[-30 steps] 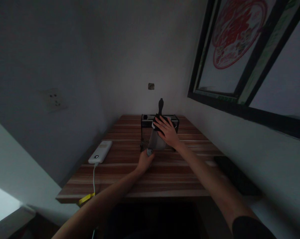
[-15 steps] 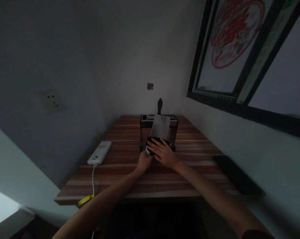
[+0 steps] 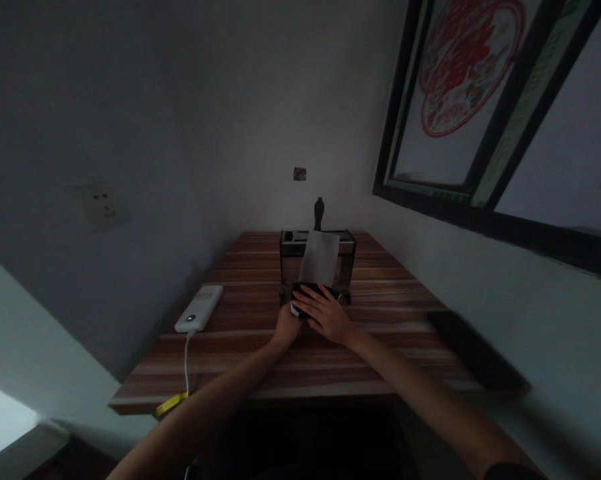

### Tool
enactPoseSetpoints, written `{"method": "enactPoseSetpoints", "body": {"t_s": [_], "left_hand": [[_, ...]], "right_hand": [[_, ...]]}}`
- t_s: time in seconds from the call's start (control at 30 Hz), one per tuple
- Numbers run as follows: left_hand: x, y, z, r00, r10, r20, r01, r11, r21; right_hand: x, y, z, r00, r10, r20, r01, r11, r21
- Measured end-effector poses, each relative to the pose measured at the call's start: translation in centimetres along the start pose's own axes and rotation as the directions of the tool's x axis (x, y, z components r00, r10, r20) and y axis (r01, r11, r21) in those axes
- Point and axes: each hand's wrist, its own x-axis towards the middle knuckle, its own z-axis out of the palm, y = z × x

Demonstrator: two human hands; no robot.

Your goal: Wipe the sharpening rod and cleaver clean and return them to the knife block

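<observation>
A black object with a pale lower left edge [image 3: 296,311] is between my hands; its kind is unclear in the dim light. My left hand [image 3: 286,325] grips it from the lower left, its fingers mostly hidden. Across its top lies my right hand [image 3: 328,317], fingers stretched out and slightly apart. Just beyond, a pale grey flat sheet [image 3: 320,257] leans back against a black-framed stand [image 3: 282,257] with a metallic top. Above the stand rises a dark handle [image 3: 319,213]; how it joins the sheet or stand cannot be made out.
Everything rests on a striped wooden table [image 3: 245,267]. To the left lies a white power bank [image 3: 199,309] with a cable [image 3: 186,367] and yellow tag [image 3: 171,403]. A flat black object [image 3: 475,350] lies along the right edge. Walls enclose the left, back and right.
My hands and the black object have come slightly toward me, showing a little more of the sheet's lower part. The view has shifted slightly. The stand stays in place.
</observation>
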Motion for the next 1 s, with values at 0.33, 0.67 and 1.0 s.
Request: {"method": "enactPoseSetpoints", "body": {"t_s": [0.33, 0.67, 1.0], "left_hand": [[0.2, -0.4, 0.1, 1.0, -0.017, 0.015, 0.017, 0.999, 0.033], [0.3, -0.2, 0.0, 1.0, -0.03, -0.009, 0.031, 0.993, 0.111], [0.0, 0.2, 0.2, 0.999, -0.04, 0.014, 0.038, 0.992, 0.118]], "right_hand": [[0.4, 0.4, -0.7, 1.0, 0.014, 0.019, -0.014, 1.0, -0.01], [2.5, 3.2, -2.0, 0.997, 0.066, -0.05, -0.069, 0.996, -0.058], [4.9, 6.5, -3.8, 0.98, 0.126, -0.155, -0.144, 0.984, -0.108]]}}
